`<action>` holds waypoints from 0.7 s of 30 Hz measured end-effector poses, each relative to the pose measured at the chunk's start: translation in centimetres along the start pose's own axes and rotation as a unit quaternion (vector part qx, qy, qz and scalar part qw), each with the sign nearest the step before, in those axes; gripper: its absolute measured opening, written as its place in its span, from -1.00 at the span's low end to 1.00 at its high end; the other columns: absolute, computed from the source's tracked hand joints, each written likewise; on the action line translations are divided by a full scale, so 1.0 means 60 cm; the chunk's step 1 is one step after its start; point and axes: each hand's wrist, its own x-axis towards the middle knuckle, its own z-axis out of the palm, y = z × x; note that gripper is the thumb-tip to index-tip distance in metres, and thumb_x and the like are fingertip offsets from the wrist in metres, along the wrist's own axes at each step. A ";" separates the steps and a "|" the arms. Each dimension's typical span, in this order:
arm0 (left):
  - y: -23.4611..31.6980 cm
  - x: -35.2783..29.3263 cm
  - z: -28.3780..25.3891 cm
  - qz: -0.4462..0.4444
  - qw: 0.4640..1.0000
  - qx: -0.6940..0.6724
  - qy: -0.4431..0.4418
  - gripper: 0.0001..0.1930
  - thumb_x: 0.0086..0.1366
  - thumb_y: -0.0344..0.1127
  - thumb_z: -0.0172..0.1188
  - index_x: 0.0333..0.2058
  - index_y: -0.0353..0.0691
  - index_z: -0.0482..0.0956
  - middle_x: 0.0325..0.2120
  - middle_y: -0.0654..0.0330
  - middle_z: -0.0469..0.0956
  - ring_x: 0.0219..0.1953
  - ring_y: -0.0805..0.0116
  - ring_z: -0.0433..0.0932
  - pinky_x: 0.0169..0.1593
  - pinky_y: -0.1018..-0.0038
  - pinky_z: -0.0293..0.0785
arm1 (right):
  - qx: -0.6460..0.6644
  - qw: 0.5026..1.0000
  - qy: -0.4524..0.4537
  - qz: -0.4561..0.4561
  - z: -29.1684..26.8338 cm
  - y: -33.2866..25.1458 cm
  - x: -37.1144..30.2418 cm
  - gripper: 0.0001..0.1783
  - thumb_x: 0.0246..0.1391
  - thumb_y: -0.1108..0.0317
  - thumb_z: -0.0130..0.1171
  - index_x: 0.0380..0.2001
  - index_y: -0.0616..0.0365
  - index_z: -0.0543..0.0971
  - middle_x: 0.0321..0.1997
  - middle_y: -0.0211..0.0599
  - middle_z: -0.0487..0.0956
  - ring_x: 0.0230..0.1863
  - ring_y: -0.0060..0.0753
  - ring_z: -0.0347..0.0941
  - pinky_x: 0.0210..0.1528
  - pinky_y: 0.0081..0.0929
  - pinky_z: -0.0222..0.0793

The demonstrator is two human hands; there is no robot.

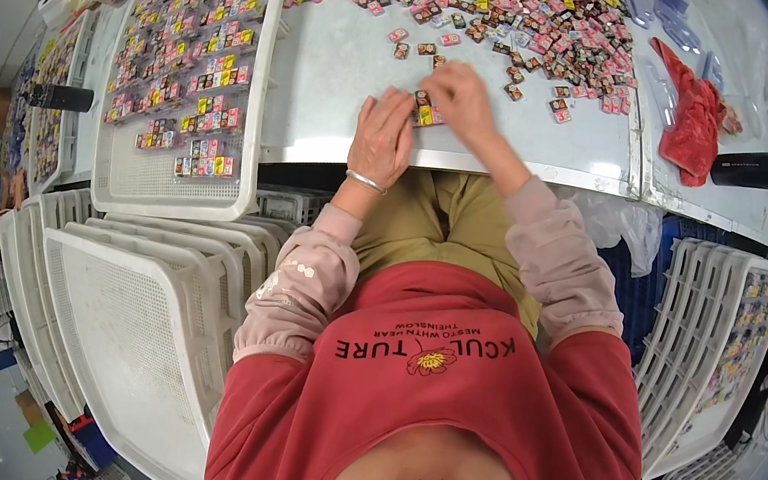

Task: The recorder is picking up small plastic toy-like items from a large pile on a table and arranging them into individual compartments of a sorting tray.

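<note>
Though close together, left hand [384, 136] straight-fingered; right hand [461, 103] curled.

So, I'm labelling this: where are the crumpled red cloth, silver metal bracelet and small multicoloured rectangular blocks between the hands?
Crumpled red cloth [695, 125]: head view, central folds.
Silver metal bracelet [367, 181]: head view, outer band.
Small multicoloured rectangular blocks [426, 111]: head view, middle of the group.

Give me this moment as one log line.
left hand: beside piece cluster; right hand: at same cluster; loose pieces: heaped beyond hands; white tray: left of hands, bearing grouped pieces
</note>
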 end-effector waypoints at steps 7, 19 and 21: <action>-0.010 0.005 -0.007 -0.144 0.968 -0.148 0.143 -0.63 0.16 -0.53 -0.18 -0.03 -0.42 0.34 -0.09 -0.13 0.39 -0.03 -0.09 0.37 0.05 0.27 0.29 | -0.170 0.969 -0.097 0.154 -0.031 0.074 0.111 -0.77 -0.02 0.22 0.15 -0.30 0.07 0.59 -0.27 -0.17 0.52 -0.21 -0.09 0.48 -0.22 -0.24 0.41; 0.013 0.013 -0.010 -0.029 0.997 0.071 -0.014 -0.58 0.21 -0.16 0.03 0.04 -0.13 0.38 0.09 0.16 0.33 0.19 0.05 0.16 0.18 0.07 0.00 | 0.238 0.909 -0.114 0.323 -0.046 0.085 0.059 -0.84 -0.13 0.33 0.24 -0.43 0.14 0.56 -0.46 -0.25 0.56 -0.45 -0.34 0.52 -0.36 -0.47 0.41; 0.011 0.014 -0.002 -0.044 0.996 0.069 -0.028 -0.55 0.21 -0.10 0.04 0.06 -0.09 0.37 0.12 0.20 0.31 0.22 0.06 0.13 0.20 0.02 -0.06 | 0.258 0.934 -0.103 0.226 -0.036 0.061 0.041 -0.86 -0.14 0.34 0.24 -0.48 0.15 0.57 -0.50 -0.29 0.57 -0.53 -0.39 0.50 -0.41 -0.52 0.39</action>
